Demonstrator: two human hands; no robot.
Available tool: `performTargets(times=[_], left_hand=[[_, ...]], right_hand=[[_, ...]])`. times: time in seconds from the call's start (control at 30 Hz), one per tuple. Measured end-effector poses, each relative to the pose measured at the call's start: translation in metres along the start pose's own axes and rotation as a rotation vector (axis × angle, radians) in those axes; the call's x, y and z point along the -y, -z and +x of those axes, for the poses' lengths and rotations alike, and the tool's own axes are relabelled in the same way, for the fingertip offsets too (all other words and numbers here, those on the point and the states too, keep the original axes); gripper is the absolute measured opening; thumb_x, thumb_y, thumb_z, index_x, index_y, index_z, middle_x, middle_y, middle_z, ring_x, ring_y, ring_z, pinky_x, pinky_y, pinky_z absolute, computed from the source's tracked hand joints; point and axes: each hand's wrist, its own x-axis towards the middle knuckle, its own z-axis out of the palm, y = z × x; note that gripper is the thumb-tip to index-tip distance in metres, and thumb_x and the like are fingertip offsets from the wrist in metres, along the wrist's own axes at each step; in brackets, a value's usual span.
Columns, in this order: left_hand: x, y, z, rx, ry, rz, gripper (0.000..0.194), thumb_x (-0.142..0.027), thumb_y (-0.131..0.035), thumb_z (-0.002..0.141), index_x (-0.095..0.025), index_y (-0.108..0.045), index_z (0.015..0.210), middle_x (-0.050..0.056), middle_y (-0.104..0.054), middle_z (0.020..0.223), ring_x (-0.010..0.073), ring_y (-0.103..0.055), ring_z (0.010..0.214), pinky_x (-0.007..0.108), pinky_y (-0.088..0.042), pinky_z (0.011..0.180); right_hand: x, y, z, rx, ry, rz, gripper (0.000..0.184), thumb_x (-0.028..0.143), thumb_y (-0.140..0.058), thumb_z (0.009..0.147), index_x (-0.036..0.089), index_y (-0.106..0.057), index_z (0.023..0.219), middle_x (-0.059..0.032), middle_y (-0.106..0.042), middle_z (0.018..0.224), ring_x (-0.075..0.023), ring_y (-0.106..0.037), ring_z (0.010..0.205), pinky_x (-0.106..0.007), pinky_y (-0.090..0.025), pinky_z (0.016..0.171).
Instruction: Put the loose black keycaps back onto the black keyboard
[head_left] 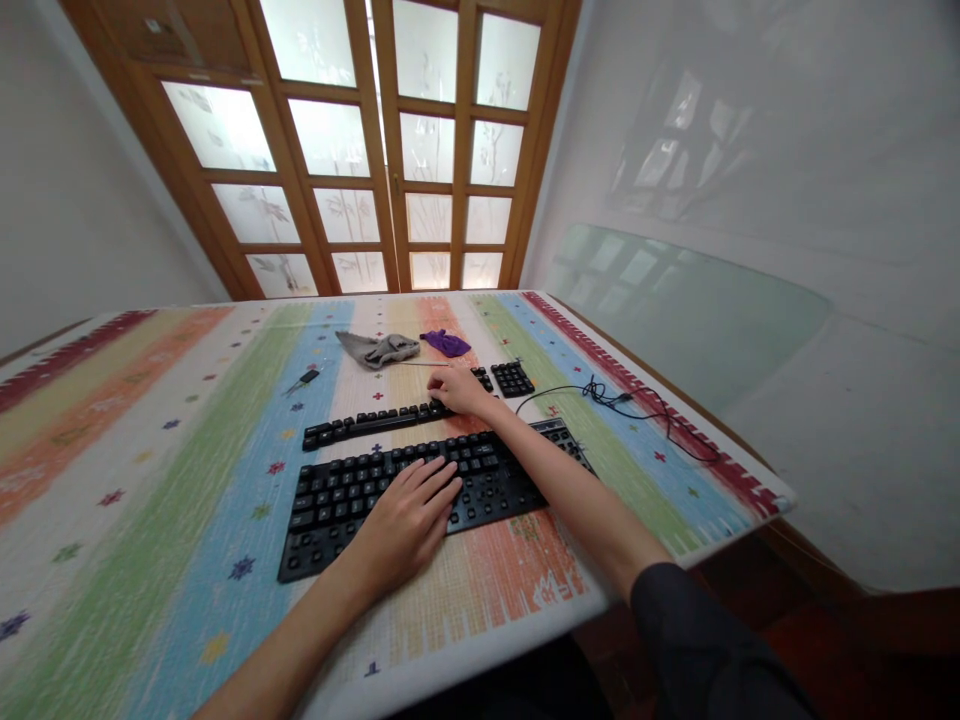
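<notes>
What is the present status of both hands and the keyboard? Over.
Left hand on keyboard. Right hand at loose keycaps beyond it. Keyboard partly missing keycaps. Cable to the right, apart from both hands.

The keyboard (pixel 487 500) is showing black, one cloth (pixel 386 350) grey, another (pixel 445 343) purple; the tablecloth (pixel 217 480) is bearing multicoloured stripes and motifs.

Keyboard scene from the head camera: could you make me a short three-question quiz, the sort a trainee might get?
1. Which hand is at the separate row of black keys just beyond the keyboard? A) left B) right
2. True or false: the coiled cable lies to the left of the keyboard.
3. Fill in: to the right of the gray rag lies a ____ cloth.

Key: 1. B, the right hand; 2. false; 3. purple.
</notes>
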Motion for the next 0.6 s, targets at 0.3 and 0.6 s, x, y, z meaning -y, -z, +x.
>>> performTargets(times=[0.3, 0.6], left_hand=[[0.003, -0.001, -0.002, -0.02, 0.001, -0.023, 0.04, -0.014, -0.05, 0.095, -0.019, -0.06, 0.133, 0.011, -0.063, 0.136, 0.0288, -0.056, 0.13, 0.054, -0.049, 0.107], [0.006, 0.001, -0.001, -0.075, 0.023, -0.022, 0.034, -0.018, -0.053, 0.096, -0.017, -0.064, 0.128, 0.011, -0.068, 0.128, 0.028, -0.061, 0.121, 0.051, -0.053, 0.102]], right_hand=[[0.009, -0.004, 0.002, -0.03, 0.036, -0.014, 0.014, 0.011, -0.057, 0.091, 0.014, -0.071, 0.096, -0.0121, -0.073, 0.103, -0.0253, -0.061, 0.101, -0.034, -0.042, 0.089], [0.02, 0.008, -0.025, -0.126, 0.143, 0.077, 0.012, 0.012, -0.051, 0.096, 0.015, -0.062, 0.101, -0.0106, -0.069, 0.105, -0.0223, -0.06, 0.102, -0.033, -0.042, 0.092]])
